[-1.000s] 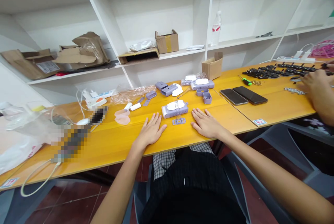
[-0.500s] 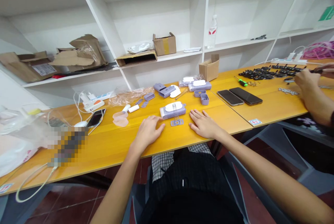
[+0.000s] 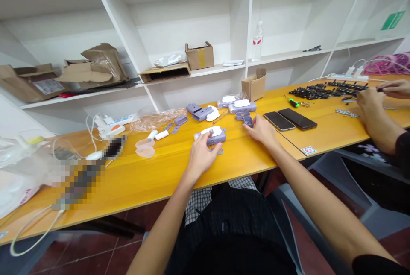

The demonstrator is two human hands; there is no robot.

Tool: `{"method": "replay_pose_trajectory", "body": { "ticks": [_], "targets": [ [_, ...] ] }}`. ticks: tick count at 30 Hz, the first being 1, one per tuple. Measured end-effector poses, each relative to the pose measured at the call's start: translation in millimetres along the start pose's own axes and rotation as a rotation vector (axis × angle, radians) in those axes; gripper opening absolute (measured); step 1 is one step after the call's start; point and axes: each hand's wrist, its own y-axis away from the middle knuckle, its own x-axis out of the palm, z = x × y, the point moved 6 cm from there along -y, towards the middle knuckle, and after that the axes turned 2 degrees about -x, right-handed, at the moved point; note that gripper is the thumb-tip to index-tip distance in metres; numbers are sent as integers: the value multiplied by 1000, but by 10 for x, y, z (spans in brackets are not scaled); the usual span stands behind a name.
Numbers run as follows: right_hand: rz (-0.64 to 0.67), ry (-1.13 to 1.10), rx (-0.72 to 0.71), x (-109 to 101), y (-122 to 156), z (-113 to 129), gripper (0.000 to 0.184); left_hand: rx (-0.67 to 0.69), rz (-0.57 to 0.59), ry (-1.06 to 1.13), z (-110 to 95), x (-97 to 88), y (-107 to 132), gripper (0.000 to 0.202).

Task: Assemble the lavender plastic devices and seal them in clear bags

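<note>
My left hand point(image 3: 201, 155) reaches over the yellow table point(image 3: 144, 176), and its fingers close on the left end of a purple device with a white top point(image 3: 215, 135). A flat purple buckle piece point(image 3: 220, 151) lies just beside that hand. My right hand point(image 3: 263, 130) is stretched further back and to the right. Its fingertips pinch a small purple cap point(image 3: 247, 121), which sits next to a purple ring part point(image 3: 241, 115). A second purple device point(image 3: 242, 106) lies behind them.
Two dark phones point(image 3: 290, 119) and a green screwdriver point(image 3: 293, 101) lie right of my hand, with a small cardboard box point(image 3: 254, 85) behind. A co-worker's hands point(image 3: 373, 98) work over black parts point(image 3: 323, 89). Loose purple parts point(image 3: 198, 112), a power strip point(image 3: 110, 130) and a plastic bag point(image 3: 19, 172) lie on the left.
Both hands lay flat on the table edge before. The left hand has moved forward onto the purple device, and the right hand has reached back and right to the small purple cap.
</note>
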Motion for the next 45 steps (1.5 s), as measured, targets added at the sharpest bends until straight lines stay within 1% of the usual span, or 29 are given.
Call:
{"method": "replay_pose_trajectory", "body": {
  "ticks": [2,4,6,8,9,11,13,15,18,20,21,23,27,29,31,34,37,43,45],
  "targets": [
    [25,17,30,41,-43,16,44,-18,86,-5,26,126,9,40],
    [23,20,29,49,-63,23,38,-37,160,15,66,220,41,30],
    [17,7,5,42,-54,12,35,-6,172,84,65,238,73,22],
    [8,-17,-19,34,-18,-26,39,24,174,221,42,204,96,24],
    [0,-30,-29,31,5,-51,43,14,201,312,34,190,106,27],
    [-12,-44,-50,32,48,-95,49,-69,298,524,30,185,129,33],
    [-3,-44,-78,52,77,-115,51,-160,397,700,15,192,159,34],
    [12,-33,-101,75,91,-113,50,-207,456,772,-6,199,185,31],
    [8,-17,-120,92,97,-94,50,-228,526,684,-8,246,220,34],
    [-11,-44,-167,95,102,-61,52,-206,551,585,3,278,234,37],
    [-26,-75,-215,92,108,-32,53,-187,557,549,8,289,236,37],
    [-74,-162,-356,73,134,58,54,-159,565,512,21,305,235,37],
    [-165,-366,-651,-9,245,303,52,-168,598,495,68,333,235,38],
    [-184,-438,-753,-69,315,441,53,-178,610,498,85,343,237,39],
    [-193,-480,-818,-144,381,567,55,-184,611,512,93,347,237,39],
    [-194,-512,-842,-253,453,686,56,-194,612,556,92,348,238,40],
    [-195,-525,-859,-302,494,728,56,-205,614,610,87,343,232,42],
    [-214,-541,-870,-222,498,707,55,-238,599,654,128,359,208,43],
    [-186,-569,-871,-187,512,718,55,-251,593,668,141,368,204,43]
  ]
}}
